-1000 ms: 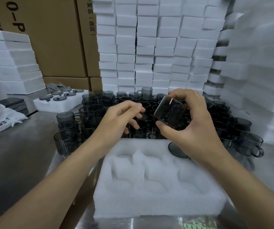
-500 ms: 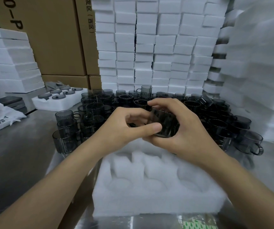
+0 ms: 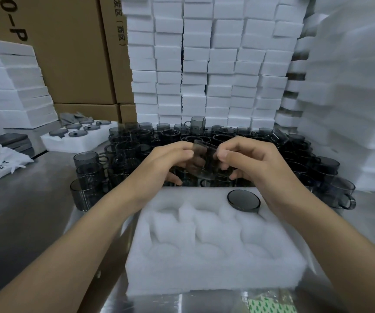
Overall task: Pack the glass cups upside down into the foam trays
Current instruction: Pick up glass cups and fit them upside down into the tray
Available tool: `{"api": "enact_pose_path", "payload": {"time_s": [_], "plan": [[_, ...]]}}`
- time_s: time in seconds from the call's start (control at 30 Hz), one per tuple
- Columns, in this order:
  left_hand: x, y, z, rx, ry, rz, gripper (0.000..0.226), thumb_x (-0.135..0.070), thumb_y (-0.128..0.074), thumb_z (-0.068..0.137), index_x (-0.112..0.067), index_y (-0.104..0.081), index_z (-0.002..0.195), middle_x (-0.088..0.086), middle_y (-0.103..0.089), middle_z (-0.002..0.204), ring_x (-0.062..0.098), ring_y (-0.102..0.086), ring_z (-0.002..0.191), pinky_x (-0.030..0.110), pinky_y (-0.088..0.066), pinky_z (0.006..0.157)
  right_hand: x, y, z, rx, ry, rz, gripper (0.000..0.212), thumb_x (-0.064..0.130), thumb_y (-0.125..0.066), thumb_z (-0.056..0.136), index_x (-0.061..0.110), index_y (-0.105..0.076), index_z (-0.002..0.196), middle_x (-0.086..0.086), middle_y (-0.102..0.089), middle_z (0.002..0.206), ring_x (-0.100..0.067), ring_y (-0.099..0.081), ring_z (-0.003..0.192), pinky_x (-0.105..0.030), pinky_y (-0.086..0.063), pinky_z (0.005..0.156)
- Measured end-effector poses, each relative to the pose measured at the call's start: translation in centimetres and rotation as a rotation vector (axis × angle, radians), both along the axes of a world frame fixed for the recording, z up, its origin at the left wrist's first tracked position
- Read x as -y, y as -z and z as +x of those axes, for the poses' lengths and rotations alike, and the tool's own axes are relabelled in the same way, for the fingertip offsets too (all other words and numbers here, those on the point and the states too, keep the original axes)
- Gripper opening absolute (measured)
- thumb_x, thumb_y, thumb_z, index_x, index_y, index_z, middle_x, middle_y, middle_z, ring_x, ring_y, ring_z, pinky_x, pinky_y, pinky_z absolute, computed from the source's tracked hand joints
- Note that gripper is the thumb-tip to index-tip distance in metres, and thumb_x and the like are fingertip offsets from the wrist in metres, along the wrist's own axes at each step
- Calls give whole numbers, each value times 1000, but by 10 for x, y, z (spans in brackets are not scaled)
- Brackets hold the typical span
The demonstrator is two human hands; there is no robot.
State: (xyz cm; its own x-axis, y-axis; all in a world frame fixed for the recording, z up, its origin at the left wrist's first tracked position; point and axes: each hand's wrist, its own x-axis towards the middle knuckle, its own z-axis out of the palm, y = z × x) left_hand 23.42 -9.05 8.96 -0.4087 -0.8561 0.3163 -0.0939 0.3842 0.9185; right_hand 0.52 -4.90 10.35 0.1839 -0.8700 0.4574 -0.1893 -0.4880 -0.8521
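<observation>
L hand (image 3: 170, 163) + R hand (image 3: 247, 161) | both pinch glass cup (image 3: 204, 161) | above foam tray (image 3: 216, 267)

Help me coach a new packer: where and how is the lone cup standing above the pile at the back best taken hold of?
Probably by its body, from the right and slightly above. The raised cup stands upright above the pile of cups, its handle pointing left, so its right wall is bare for a grip. The left hand and right hand grip the held cup.
</observation>
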Motion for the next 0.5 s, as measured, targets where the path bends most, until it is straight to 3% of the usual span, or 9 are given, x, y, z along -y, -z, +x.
{"api": "enact_pose_path", "payload": {"time_s": [0.07,0.17,0.23,0.3,0.37,0.5], "plan": [[-2,1,1,53,-3,-34,41,-51,-57,96,-30,-80,122,-1,-77,123,18,-68,119,37,-50,84,-1,-1,-2,-53,-1,-4,8,30,-76,86,24,-79,82,-1,-68,83,-16,-57,78,-26,-47,74],[-6,2,2,138,63,-75,49,-65,-56,95,-28,-83,112,-5,-79,111,8,-70,103,28,-47,84,-4,-3,-4,-87,-84,16,10,17,-82,90,19,-81,81,0,-68,91,-14,-64,81,-25,-50,80],[-8,1,0,127,110,-86,44,-57,-63,95,-20,-84,109,-4,-80,103,3,-70,96,18,-49,84,-5,-4,-6,-175,-147,18,9,13,-84,89,17,-83,82,-4,-69,98,-11,-67,94,-25,-52,89],[-7,0,0,109,158,-79,41,-47,-69,94,-11,-83,109,2,-81,103,10,-74,101,20,-52,90,-6,-5,-7,-248,-203,41,4,16,-85,86,16,-84,82,0,-70,101,-10,-65,105,-26,-49,96],[-6,1,0,118,183,-91,37,-41,-72,95,-9,-83,110,6,-82,105,17,-76,106,26,-54,95,-7,-5,-8,-257,-235,70,5,20,-85,82,16,-84,81,6,-70,102,-8,-64,108,-27,-50,96],[-6,2,0,139,184,-137,26,-33,-72,100,-12,-84,111,4,-83,107,17,-77,109,24,-55,95,-6,-5,-9,-269,-231,57,6,21,-85,80,16,-83,80,6,-70,107,-8,-65,109,-31,-55,92]]}}
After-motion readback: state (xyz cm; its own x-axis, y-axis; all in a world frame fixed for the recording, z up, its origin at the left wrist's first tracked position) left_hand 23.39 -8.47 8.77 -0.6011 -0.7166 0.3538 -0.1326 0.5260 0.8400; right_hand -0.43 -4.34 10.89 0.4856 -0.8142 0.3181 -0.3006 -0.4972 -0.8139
